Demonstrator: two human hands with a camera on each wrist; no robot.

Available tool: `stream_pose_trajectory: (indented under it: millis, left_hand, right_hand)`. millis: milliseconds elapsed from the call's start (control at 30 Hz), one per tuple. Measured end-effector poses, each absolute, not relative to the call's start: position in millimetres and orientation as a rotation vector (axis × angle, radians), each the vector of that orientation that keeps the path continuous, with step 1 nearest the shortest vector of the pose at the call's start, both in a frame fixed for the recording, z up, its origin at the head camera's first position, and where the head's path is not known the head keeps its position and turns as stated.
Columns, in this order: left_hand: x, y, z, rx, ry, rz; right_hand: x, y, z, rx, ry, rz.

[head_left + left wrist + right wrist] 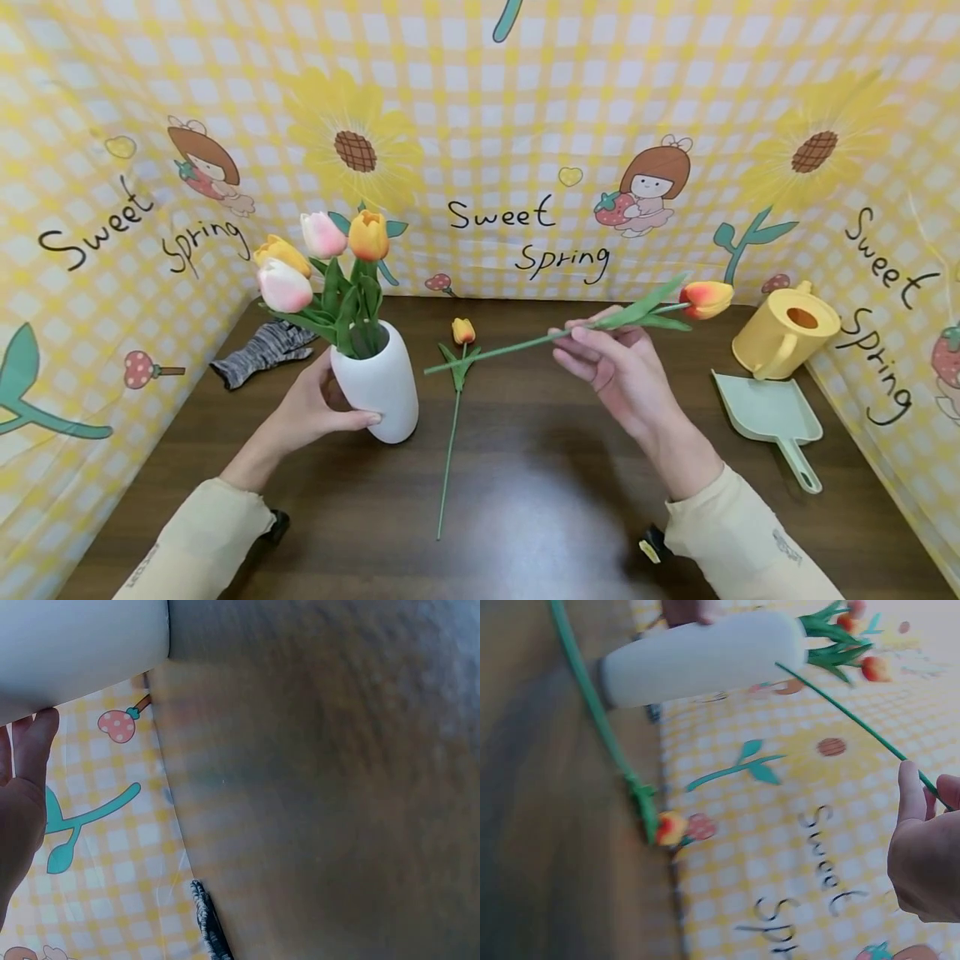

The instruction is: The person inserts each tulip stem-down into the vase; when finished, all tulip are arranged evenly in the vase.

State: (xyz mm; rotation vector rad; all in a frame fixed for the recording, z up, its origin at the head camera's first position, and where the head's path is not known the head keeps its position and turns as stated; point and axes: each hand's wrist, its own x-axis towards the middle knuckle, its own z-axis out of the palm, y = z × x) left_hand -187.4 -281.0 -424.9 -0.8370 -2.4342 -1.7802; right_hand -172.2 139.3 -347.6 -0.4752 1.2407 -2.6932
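Note:
A white vase (378,387) holds several artificial tulips (326,237), pink-white and orange-yellow, leaning left. My left hand (318,404) grips the vase from its left side, thumb across the front; the left wrist view shows its fingertips against the white wall. Above the table at the right, my right hand (618,367) pinches the green stem of a red-yellow tulip (707,300). The bloom points right, and the bare stem end reaches left toward the vase. Another orange-yellow tulip (463,332) lies on the table between the hands, its stem toward me.
A grey knitted glove (266,354) lies behind the vase at the left. On the right stand a yellow watering can (780,333) and, in front of it, a pale green dustpan (772,408). Checked yellow cloth (495,150) walls the dark wooden table (525,500) at the back and sides.

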Motion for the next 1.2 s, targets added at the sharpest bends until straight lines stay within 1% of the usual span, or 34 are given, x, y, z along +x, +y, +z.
stream_pose_trajectory:
  millis: [200, 500, 733, 1200]
  left_hand:
    - [-187, -280, -426, -0.839, -2.438, -1.756]
    - [-187, -281, -427, -0.827, -2.446, -1.747]
    - [-188, -282, -427, -0.838, -2.443, -1.735]
    - [-189, -281, -425, -0.857, -2.434, -1.732]
  right_hand:
    - [-173, 131, -321, -0.593, 1.200, -2.729]
    - [-174, 114, -295, -0.734, 1.207, -2.727]
    - [-174, 99, -288, -0.830, 1.389, -2.647]
    - [-170, 80, -273, -0.857, 1.609, -2.584]
